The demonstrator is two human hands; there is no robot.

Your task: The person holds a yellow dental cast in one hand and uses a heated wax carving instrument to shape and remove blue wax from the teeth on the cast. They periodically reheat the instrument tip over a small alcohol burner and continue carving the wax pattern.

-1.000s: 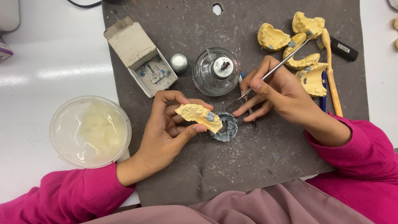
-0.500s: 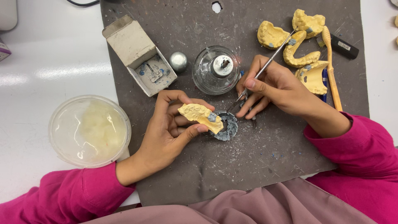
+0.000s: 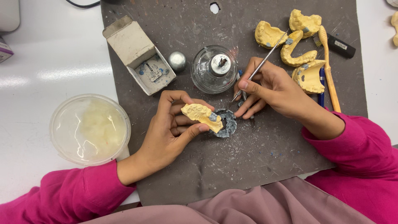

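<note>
My left hand (image 3: 172, 128) grips a yellow dental cast (image 3: 202, 115) with a patch of blue wax on it, just above a small round dish of blue wax (image 3: 226, 122). A thin metal wax tool (image 3: 262, 66) is pinched in my right hand (image 3: 271, 89); its tip points down-left at the dish's upper rim, close to the cast. Both hands rest over a dark grey work mat (image 3: 232, 166).
A glass spirit lamp (image 3: 214, 68) stands just above the dish, its silver cap (image 3: 177, 60) and an open cardboard box (image 3: 139, 54) to the left. Several yellow casts (image 3: 290, 41), a toothbrush (image 3: 328, 66) and a pen lie top right. A lidded plastic tub (image 3: 89, 128) sits left.
My right hand has shifted left and lowered the tool's tip from near the lamp toward the wax dish. The left hand and cast have stayed put.
</note>
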